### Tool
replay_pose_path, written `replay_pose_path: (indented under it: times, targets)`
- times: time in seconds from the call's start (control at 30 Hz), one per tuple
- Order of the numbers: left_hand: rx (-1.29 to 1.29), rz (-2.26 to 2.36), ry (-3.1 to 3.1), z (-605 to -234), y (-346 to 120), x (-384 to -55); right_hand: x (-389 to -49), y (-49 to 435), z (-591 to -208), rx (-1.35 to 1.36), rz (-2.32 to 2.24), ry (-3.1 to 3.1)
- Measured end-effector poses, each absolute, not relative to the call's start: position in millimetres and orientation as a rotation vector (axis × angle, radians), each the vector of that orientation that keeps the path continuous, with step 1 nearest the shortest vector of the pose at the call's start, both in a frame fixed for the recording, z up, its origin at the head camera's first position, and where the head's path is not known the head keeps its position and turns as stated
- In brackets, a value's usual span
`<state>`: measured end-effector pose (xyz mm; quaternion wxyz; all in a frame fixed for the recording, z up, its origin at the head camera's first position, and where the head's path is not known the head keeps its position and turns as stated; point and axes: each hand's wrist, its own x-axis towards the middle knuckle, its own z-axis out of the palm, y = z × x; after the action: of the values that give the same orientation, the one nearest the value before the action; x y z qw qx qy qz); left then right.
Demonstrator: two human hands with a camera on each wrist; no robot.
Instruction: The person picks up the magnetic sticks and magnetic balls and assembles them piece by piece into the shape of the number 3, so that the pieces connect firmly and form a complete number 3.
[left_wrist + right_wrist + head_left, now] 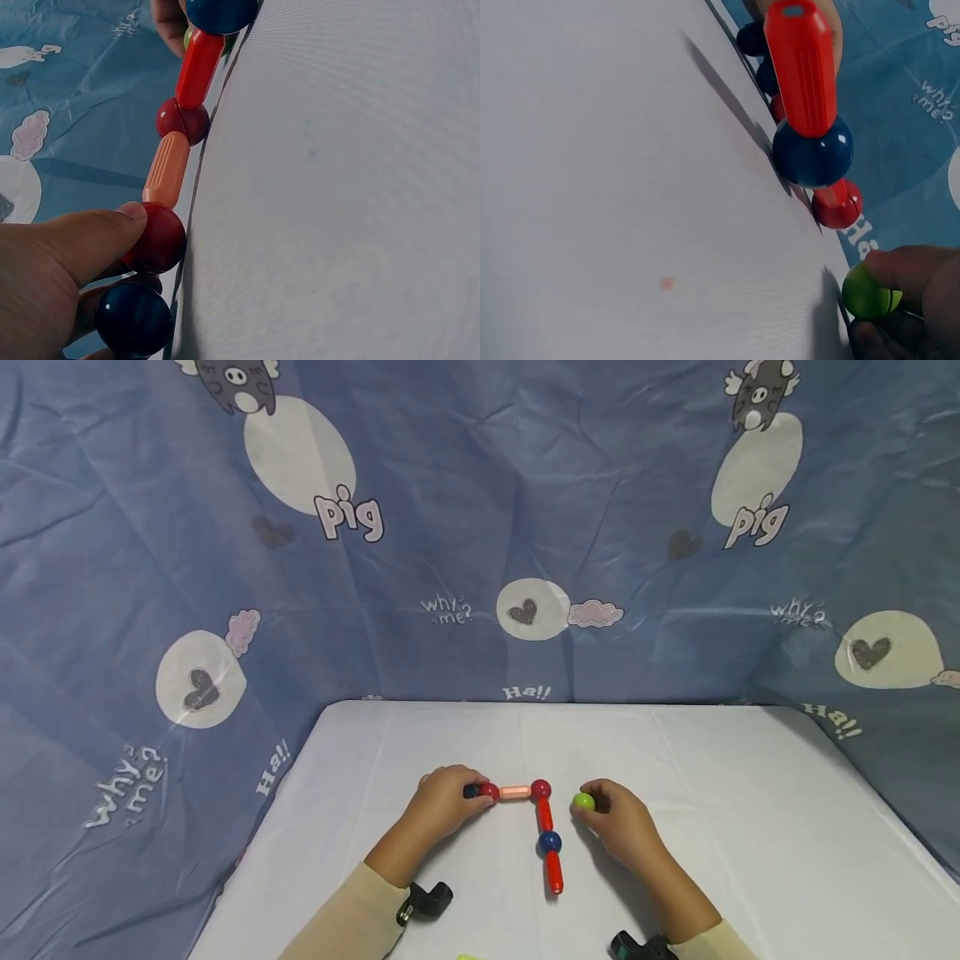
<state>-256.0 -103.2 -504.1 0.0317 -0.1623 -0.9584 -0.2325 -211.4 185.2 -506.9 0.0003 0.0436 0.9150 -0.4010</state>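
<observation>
Yellow piece: cut off at the bottom edge, shape unclear
Chain: on the table, bent at a corner; from its near end, glossy red rod, blue ball, red rod, red ball, orange rod, red ball
Right hand: fingers pinch a green ball, apart from the chain
Left hand: fingers hold the chain's left red ball
Dark ball: by that hand, partly hidden in the head view
Cloth: blue, printed

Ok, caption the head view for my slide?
Left hand grips a ball-and-rod chain; right hand holds a green ball apart from it.
</observation>
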Motion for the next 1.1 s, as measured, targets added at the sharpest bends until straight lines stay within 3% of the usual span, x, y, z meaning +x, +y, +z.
replay_pose_path:
  times: [0.87, 1.1]
  targets:
    - [-0.494, -0.732, -2.947, -504.6, -102.6, -255.2, -150.5, 180.5, -503.2, 0.043, -1.350, 2.672]
    - [-0.503, -0.750, -2.936, -505.2, -103.1, -255.7, -136.5, 185.1, -499.4, -0.103, -1.344, 2.578]
